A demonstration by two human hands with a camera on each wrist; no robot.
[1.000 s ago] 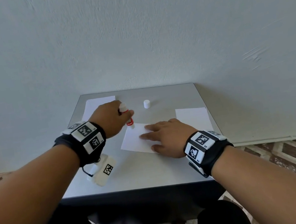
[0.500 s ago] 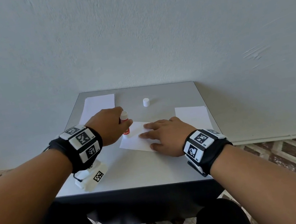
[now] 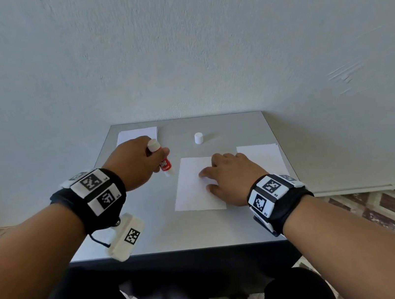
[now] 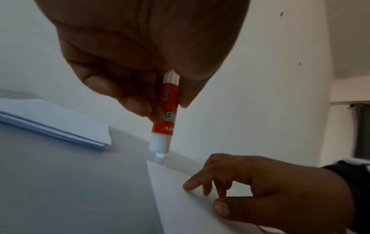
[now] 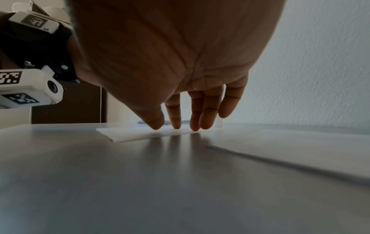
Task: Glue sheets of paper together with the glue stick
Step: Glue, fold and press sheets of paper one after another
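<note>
My left hand (image 3: 152,156) grips a red and white glue stick (image 3: 164,163), uncapped, held almost upright with its tip down. In the left wrist view the glue stick (image 4: 166,114) has its tip at the far left corner of a single white sheet (image 4: 180,197). That sheet (image 3: 192,191) lies in the middle of the grey table (image 3: 153,234). My right hand (image 3: 211,178) presses its straight fingers on the sheet's right half. The right wrist view shows those fingertips (image 5: 177,125) resting on the sheet (image 5: 136,134).
The glue stick's white cap (image 3: 199,138) stands at the back of the table. One stack of white paper (image 3: 137,133) lies at the far left, another stack (image 3: 262,157) at the right edge. A pale wall rises right behind the table.
My left hand slid the glue stick toward me along the sheet's left side, then back to the far left corner. The right hand stayed pressed on the sheet.
</note>
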